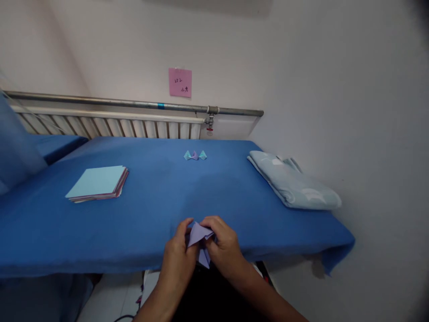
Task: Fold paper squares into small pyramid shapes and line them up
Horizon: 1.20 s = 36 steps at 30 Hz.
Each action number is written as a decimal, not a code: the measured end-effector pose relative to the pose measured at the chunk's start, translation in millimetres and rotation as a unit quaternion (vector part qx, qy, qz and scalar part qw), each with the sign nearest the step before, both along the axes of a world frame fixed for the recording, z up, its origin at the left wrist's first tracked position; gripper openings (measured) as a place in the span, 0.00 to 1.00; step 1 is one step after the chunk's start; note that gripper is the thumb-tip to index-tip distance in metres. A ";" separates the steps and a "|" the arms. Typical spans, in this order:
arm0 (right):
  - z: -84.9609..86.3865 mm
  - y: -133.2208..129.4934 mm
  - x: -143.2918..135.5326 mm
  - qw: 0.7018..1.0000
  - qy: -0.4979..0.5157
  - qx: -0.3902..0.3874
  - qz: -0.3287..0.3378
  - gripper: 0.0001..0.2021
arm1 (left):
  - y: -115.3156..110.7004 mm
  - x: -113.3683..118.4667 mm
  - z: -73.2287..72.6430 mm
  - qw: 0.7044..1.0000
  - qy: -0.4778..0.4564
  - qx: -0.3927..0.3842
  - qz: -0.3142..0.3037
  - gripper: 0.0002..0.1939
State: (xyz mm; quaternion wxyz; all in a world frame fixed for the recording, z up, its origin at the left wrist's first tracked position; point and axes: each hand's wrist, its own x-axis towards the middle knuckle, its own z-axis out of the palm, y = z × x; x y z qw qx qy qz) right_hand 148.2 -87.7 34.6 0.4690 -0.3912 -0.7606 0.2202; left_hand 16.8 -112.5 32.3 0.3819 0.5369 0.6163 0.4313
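A piece of folded lilac paper [199, 233] is between my two hands at the front edge of the blue-covered table. My left hand [179, 250] grips its left side, with the thumb and fingers closed round it. On the right side, my right hand [224, 245] pinches a folded corner between thumb and fingers. One pointed flap rises at the top, and another point hangs below between my palms. Parts of the paper are hidden by my fingers. Farther back on the table sits a small folded paper ornament [195, 155] in lilac and turquoise.
A stack of coloured paper [97, 182], light blue on top, lies at the left. To the right, a folded pale blanket [295, 181] rests against the wall. Behind the table [150, 210] run a radiator [127, 127] and a pipe. A pink note [180, 82] is on the wall.
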 end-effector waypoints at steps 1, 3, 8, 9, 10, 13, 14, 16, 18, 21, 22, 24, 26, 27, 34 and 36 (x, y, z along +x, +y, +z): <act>-0.6 0.1 1.0 1.000 0.000 -0.003 0.002 0.09 | 0.0 -1.0 0.4 1.000 -0.004 -0.002 0.003 0.21; -2.1 0.6 3.6 1.000 -0.005 -0.006 0.008 0.10 | 0.0 -3.3 0.7 1.000 -0.003 0.004 0.004 0.21; -7.4 2.5 8.8 0.999 0.005 -0.013 0.036 0.13 | 0.0 -7.1 0.1 0.999 -0.031 0.019 -0.016 0.20; -8.5 2.6 9.3 0.999 0.010 -0.015 0.041 0.13 | 0.1 -7.2 -0.2 0.999 -0.038 0.017 -0.020 0.19; -9.6 2.5 9.6 0.999 0.011 -0.017 0.043 0.14 | 0.2 -7.1 -0.7 0.999 -0.042 0.014 -0.024 0.19; -11.4 1.2 10.6 0.999 -0.018 -0.010 0.036 0.17 | 0.5 -6.2 -2.5 0.999 -0.044 -0.005 -0.026 0.20; -11.5 0.6 10.9 0.999 -0.041 0.000 0.035 0.18 | 0.6 -5.9 -3.1 0.999 -0.046 -0.009 -0.023 0.21; -10.9 -0.3 11.4 0.995 -0.088 0.025 0.040 0.20 | 0.8 -5.6 -4.0 0.999 -0.051 -0.005 -0.014 0.21; -10.0 -0.6 11.5 0.993 -0.100 0.037 0.043 0.21 | 0.8 -5.7 -4.3 0.998 -0.060 0.006 -0.006 0.19; -9.3 -0.1 10.5 0.997 -0.054 0.013 0.046 0.19 | 0.4 -6.9 -4.8 0.997 -0.077 0.021 -0.005 0.16; -9.5 0.1 9.9 0.998 -0.037 0.001 0.049 0.19 | 0.2 -7.6 -5.1 0.997 -0.079 0.026 -0.008 0.16; -10.4 0.4 8.9 0.998 -0.008 -0.024 0.060 0.18 | -0.1 -9.4 -6.3 0.996 -0.081 0.037 -0.018 0.14; -11.5 0.3 8.2 0.996 0.020 -0.046 0.072 0.16 | -0.1 -11.5 -7.7 0.995 -0.087 0.039 -0.023 0.13; -12.0 0.3 7.9 0.995 0.034 -0.056 0.079 0.15 | 0.0 -12.5 -8.3 0.995 -0.093 0.035 -0.026 0.13; -17.3 -0.1 5.8 0.994 0.075 -0.059 0.056 0.13 | -3.3 -20.5 -3.5 0.976 -0.197 -0.010 -0.097 0.09; -19.2 -1.0 5.7 0.997 0.056 -0.035 0.050 0.14 | -6.4 -24.6 0.4 0.954 -0.262 -0.045 -0.140 0.10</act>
